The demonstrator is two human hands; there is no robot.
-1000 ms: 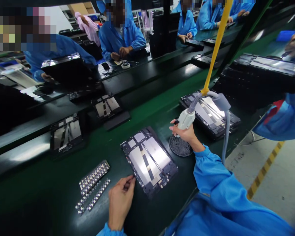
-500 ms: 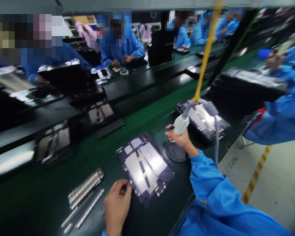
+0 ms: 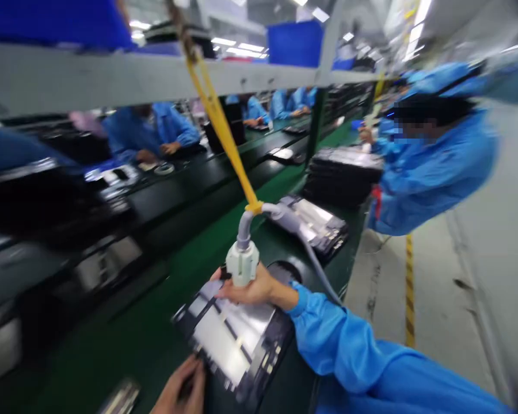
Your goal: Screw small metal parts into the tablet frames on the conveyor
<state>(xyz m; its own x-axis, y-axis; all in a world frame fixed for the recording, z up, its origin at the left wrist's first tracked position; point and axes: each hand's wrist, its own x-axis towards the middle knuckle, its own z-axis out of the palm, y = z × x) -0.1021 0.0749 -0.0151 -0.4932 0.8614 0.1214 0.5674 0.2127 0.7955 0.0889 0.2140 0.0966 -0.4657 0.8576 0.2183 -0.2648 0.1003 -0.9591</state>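
My right hand [image 3: 252, 287] is wrapped round a white electric screwdriver [image 3: 242, 261], held upright over an opened tablet [image 3: 224, 339]. The hand hides the driver's tip. A grey cable leaves its top, where a yellow elastic band [image 3: 224, 132] suspends it. The tablet lies flat with silvery plates, a dark ribbon strip and small parts along its near end. At its left edge my left hand [image 3: 183, 388] has thumb and fingers pinched together, touching the edge; what they hold, if anything, is hidden. Behind my right wrist is a round dark dish [image 3: 287, 270], partly covered.
Another opened tablet [image 3: 313, 221] lies further along the green bench, before a stack of dark panels [image 3: 341, 175]. Blurred metal strips [image 3: 121, 397] lie at lower left. A grey shelf beam [image 3: 155, 77] crosses overhead. A co-worker in blue [image 3: 435, 167] sits on the right; others work opposite.
The view has swung up and to the right. My right hand has brought the electric screwdriver from above the round dish to above the tablet. My left hand stays at the tablet's edge.
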